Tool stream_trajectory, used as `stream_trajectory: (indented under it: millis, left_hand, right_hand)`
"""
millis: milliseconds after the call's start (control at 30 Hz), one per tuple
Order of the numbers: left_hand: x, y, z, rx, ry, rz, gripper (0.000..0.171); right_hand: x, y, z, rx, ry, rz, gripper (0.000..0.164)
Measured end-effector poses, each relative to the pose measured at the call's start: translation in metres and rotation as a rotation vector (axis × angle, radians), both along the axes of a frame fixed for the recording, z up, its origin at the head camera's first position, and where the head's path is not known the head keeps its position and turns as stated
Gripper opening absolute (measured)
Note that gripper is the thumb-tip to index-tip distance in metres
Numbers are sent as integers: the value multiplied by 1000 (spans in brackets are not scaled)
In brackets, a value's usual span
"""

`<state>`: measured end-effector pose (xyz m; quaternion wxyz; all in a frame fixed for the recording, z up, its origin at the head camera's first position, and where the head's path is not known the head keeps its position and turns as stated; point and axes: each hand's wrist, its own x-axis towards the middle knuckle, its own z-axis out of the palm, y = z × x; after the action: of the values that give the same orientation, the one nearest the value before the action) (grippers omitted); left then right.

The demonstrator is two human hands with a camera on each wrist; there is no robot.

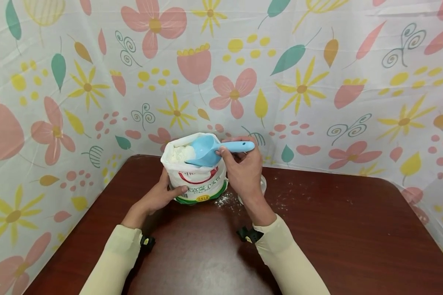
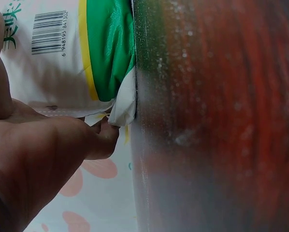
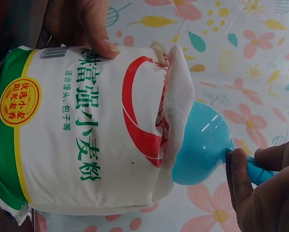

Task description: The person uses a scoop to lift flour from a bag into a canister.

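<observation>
A white flour bag [image 1: 197,184] with a green base stands upright on the table, its top rolled open around white flour [image 1: 181,153]. My left hand [image 1: 160,194] grips the bag's left side, thumb on the front; in the left wrist view its fingers [image 2: 103,140] reach around the edge near the bottom corner. My right hand [image 1: 243,172] holds a light blue scoop [image 1: 206,150] by its handle, above the bag's right rim. The scoop's bowl dips into the mouth, next to the flour. From the right wrist view, the rolled rim covers the front of the scoop [image 3: 202,145].
Spilled flour [image 1: 227,200] dusts the brown table [image 1: 336,229] to the right of the bag. A round whitish container [image 1: 263,185] shows partly behind my right wrist. A flower-printed cloth [image 1: 302,114] hangs along the table's back and left edges.
</observation>
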<state>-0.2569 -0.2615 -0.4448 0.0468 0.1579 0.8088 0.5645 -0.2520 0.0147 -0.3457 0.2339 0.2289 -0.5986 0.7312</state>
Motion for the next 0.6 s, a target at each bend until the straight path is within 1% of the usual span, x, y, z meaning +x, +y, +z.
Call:
stream_trajectory:
  millis: [233,367,600]
  left_hand:
    - [1,0,1,8,-13,8,104]
    - [1,0,0,6,-8,6,104]
    - [2,0,0,-6,-8,7,103]
  right_hand:
    - [0,0,-1,-9,9,-3,29]
    - [0,0,-2,-16,16,-4,29]
    - [-1,1,-2,-39,-4,-8,29]
